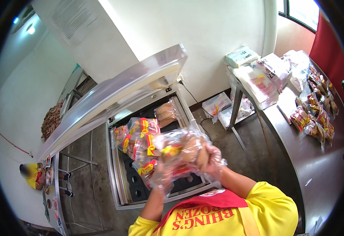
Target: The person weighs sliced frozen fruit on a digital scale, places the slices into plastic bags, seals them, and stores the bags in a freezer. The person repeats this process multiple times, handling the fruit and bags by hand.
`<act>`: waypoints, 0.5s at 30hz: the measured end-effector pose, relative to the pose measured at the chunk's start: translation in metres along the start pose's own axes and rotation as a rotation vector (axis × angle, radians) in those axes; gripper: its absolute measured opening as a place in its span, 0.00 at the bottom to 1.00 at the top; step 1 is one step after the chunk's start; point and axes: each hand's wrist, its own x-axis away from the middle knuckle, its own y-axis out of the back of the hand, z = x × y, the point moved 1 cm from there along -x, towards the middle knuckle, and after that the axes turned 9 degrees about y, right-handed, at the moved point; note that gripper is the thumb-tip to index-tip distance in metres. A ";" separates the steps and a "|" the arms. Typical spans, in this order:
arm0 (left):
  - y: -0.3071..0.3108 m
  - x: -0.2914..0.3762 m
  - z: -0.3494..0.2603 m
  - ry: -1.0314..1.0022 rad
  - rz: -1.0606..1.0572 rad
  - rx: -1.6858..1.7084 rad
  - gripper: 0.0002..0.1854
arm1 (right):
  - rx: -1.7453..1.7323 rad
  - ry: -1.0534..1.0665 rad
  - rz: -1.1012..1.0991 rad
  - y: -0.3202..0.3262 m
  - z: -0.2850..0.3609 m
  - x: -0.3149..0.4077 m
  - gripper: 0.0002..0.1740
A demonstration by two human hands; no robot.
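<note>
Both of my hands wear clear plastic gloves. My left hand (163, 175) and my right hand (214, 159) hold clear plastic packs of brown food (192, 150) with a red and yellow label, blurred by motion. Beneath them stands an open chest freezer (111, 177) with its lid (148, 70) raised. Several labelled packs (139, 138) lie inside at the left, and a pack of brown flat pieces (166, 113) lies at the far end. Black crates with round holes (133, 180) show below the packs.
At right, a metal table (304, 153) bears small labelled packs (316, 118) and stacks of plastic bags (260, 82). White packages (217, 104) and a black cord (191, 93) are near the wall. At far left, a person in yellow (34, 177) is at another table (56, 197).
</note>
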 end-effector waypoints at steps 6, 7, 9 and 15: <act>-0.176 -0.047 0.005 -0.112 0.559 -1.121 0.36 | 1.199 1.195 -0.313 0.059 0.170 0.106 0.29; -0.197 -0.054 0.010 -0.076 0.676 -1.228 0.37 | 1.093 1.310 -0.244 0.043 0.184 0.119 0.31; -0.214 -0.078 0.014 -0.003 0.761 -0.747 0.27 | 0.764 1.403 0.051 -0.009 0.219 0.147 0.34; -0.070 -0.294 -0.001 -0.324 -0.005 -0.454 0.10 | 0.375 1.410 0.367 -0.002 0.409 0.300 0.34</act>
